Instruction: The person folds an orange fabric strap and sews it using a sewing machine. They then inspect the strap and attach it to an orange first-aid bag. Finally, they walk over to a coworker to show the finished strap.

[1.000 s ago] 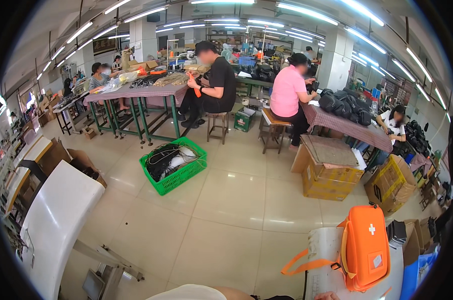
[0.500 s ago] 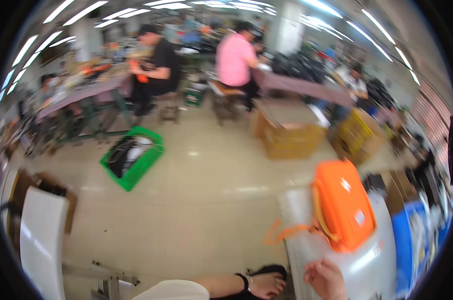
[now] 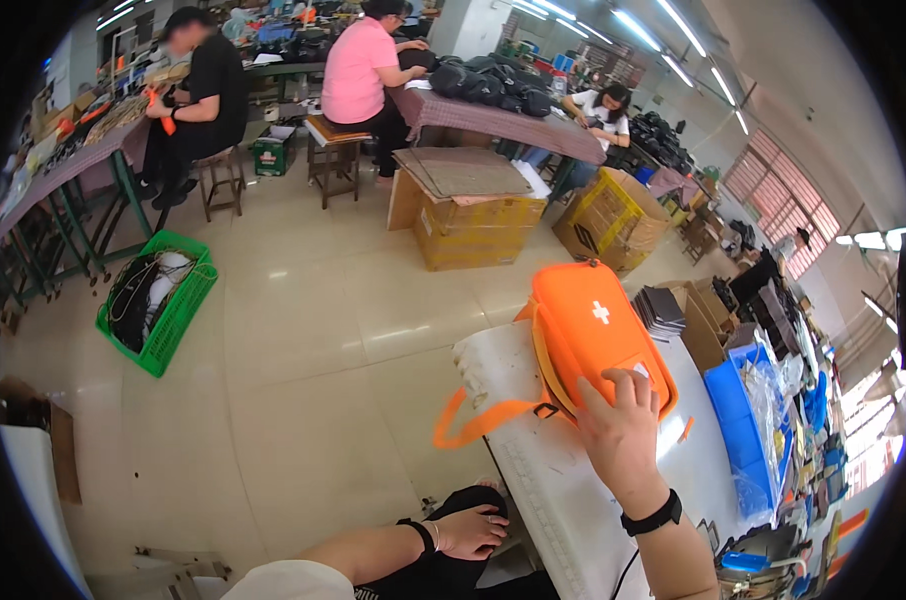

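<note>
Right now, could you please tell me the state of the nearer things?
Orange bag, apparently closed
Bag strap, looped past the table edge
Dark flat pieces, stacked
Green crate, open, loaded
Blue bin, open, loaded
Right hand, fingers bent, on the bag
Left hand, palm down

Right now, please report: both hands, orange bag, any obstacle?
Right hand over near end of orange bag. Left hand on leg. Bag on white table. Nothing between hand and bag.

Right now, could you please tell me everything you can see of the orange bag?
The orange bag is a rounded rectangle, its front smooth and stiff-looking, with a white cross and a small pale patch. It looks closed, lying front up on the white table. An orange strap with a black buckle trails past the table's edge. The right hand appears to touch its lower front.
</note>
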Demonstrator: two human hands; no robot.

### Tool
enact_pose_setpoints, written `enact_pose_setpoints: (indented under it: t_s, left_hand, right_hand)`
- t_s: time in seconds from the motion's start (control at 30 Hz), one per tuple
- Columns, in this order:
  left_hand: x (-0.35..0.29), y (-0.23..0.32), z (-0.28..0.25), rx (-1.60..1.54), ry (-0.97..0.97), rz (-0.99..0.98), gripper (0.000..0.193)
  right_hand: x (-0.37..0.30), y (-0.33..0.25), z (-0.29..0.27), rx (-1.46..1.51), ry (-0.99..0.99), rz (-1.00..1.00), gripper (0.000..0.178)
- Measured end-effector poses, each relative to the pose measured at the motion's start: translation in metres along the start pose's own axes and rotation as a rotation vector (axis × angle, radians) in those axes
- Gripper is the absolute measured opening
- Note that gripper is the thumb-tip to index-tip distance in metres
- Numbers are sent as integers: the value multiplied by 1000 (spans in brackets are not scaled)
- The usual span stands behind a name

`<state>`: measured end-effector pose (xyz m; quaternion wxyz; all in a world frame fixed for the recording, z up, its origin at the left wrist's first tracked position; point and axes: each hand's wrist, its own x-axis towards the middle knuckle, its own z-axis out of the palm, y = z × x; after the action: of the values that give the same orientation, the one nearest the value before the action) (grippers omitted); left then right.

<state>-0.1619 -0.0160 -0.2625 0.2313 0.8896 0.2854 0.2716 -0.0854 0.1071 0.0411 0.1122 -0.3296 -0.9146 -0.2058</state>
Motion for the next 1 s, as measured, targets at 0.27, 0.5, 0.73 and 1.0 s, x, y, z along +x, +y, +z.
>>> enact_pose_setpoints:
  t_s: [0.27,0.5,0.73,1.0]
  left_hand:
    - [-6,5,-8,18,114,58,18]
    - [-8,5,6,193,192,148,18]
    - [-9,-2,5,207,251,163,17]
    - [-4,0,3,199,214,161,17]
  right_hand:
    - [4,-9,34,-16,156,-20,48]
    - [-6,-19,12,-140,106,0,34]
    - [-8,-12,13,-47,120,3,36]
    - [-8,-13,3,27,83,23,39]
